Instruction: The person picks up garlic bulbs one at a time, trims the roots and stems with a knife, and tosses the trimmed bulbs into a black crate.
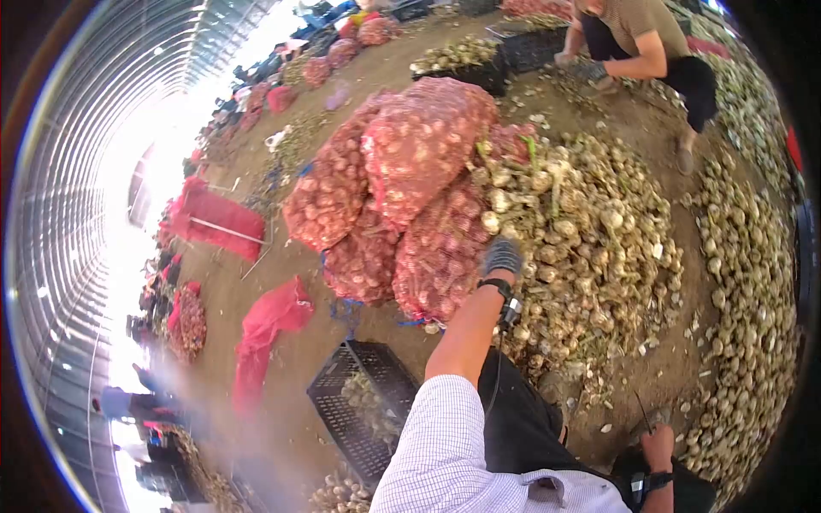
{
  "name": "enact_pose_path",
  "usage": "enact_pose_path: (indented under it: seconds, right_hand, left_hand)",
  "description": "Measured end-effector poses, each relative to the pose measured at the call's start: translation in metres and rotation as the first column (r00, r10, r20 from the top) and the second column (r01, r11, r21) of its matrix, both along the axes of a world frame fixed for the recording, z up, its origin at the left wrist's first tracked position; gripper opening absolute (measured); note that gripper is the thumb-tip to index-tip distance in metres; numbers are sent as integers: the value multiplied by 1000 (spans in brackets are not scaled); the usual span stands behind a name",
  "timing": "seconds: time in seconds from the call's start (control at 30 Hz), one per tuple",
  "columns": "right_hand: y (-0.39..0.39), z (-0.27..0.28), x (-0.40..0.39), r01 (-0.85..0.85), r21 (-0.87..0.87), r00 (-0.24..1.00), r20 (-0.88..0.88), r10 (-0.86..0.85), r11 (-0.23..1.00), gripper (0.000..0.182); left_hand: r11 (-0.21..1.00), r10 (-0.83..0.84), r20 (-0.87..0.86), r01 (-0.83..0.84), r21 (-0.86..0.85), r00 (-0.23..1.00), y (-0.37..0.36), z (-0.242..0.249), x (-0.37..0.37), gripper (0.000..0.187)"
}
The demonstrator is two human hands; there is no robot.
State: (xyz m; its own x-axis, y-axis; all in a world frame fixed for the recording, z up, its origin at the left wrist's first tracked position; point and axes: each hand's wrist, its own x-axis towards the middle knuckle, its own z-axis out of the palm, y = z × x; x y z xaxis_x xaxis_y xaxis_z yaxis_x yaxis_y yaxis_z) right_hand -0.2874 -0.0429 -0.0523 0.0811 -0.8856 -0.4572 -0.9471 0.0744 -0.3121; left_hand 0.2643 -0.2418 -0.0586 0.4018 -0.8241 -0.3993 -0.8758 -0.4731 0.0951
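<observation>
Up front, gloved left hand (pixel 502 255) rests spread on pale, dirt-flecked garlic bulbs (pixel 590 231); right hand (pixel 657 446) unclear.

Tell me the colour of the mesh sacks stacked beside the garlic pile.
Red mesh sacks, with pale bulbs showing through the netting; the head view shows them.

A dirt floor (pixel 282 316) carries a garlic heap (pixel 590 248), red sacks (pixel 393 188) far left, a near crate (pixel 359 410).

Red woven mesh sacks (pixel 402 188) look coarse; garlic bulbs (pixel 590 231) papery, matt; black crate (pixel 359 406) perforated plastic; left hand (pixel 502 255) in grey knit glove.
</observation>
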Motion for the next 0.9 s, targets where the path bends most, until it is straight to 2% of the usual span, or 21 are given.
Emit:
enact_pose_path:
  seconds: [0.07,0.1,0.13,0.17,0.2,0.23,0.27,0.3,0.33,0.37,0.4,0.43,0.47,0.53,0.57,0.6,0.67,0.73,0.77,0.83,0.9]
  right_hand:
    - [-2,-1,2,-6,-59,997,74,11,998,22]
    - [-4,1,5,-6,-86,994,113,15,996,22]
    - [-6,4,9,47,-101,980,196,-26,994,21]
    - [-7,12,17,99,-107,959,277,-66,989,20]
    - [-8,22,24,152,-108,928,357,-104,983,19]
    - [-10,27,29,201,-48,874,461,-157,978,19]
    - [-10,32,32,243,21,807,551,-214,970,19]
    - [-10,39,34,276,97,728,629,-274,956,19]
    - [-12,63,45,210,62,746,635,-201,976,26]
    - [-11,67,50,214,68,685,700,-199,974,29]
    - [-10,69,54,218,75,619,760,-197,973,33]
    - [-8,70,59,221,84,549,813,-195,972,38]
    - [-4,75,68,233,40,564,808,-168,972,40]
    - [7,85,84,256,-48,599,792,-120,965,47]
    - [9,88,84,253,-13,597,789,-146,967,47]
    - [11,91,84,251,22,594,786,-172,968,47]
    - [14,97,83,249,68,564,801,-201,966,46]
    - [19,106,78,249,94,509,834,-213,964,43]
    - [19,105,76,257,106,542,807,-234,961,41]
    - [15,96,68,275,128,605,748,-274,953,37]
    - [11,78,61,300,98,511,823,-247,949,34]
  left_hand:
    - [947,-265,34,267,-179,964,8,13,-15,42]
    - [939,-256,-139,212,-271,956,3,-14,-14,47]
    - [919,-206,-381,45,-392,901,14,-8,-33,48]
    - [874,-200,-599,-135,-467,776,26,1,-53,49]
    - [883,-354,-606,42,-467,713,47,61,-80,35]
    - [915,-330,-850,-83,-396,411,60,60,-105,24]
    - [954,-239,-970,-172,-245,53,73,57,-130,14]
    - [952,-236,-966,-221,-209,-104,105,85,-159,12]
    - [928,-287,-951,-280,-246,-117,126,88,-185,11]
    - [880,-438,-886,-128,-457,150,137,59,-206,11]
    - [824,-547,-755,73,-562,362,148,43,-227,14]
    - [738,-654,-550,279,-614,519,158,27,-249,17]
    - [673,-717,-343,474,-568,607,172,30,-271,23]
    - [630,-697,-359,292,-719,621,205,35,-298,31]
    - [652,-678,-392,263,-711,622,211,40,-304,33]
    - [674,-657,-424,233,-701,623,218,52,-310,36]
    - [801,-575,-522,304,-516,630,226,93,-304,38]
    - [817,-566,-556,324,-477,608,227,76,-309,41]
    - [823,-562,-572,335,-459,598,227,66,-311,43]
    - [793,-579,-547,262,-550,605,232,52,-313,42]
    - [775,-570,-553,174,-608,608,235,36,-317,42]
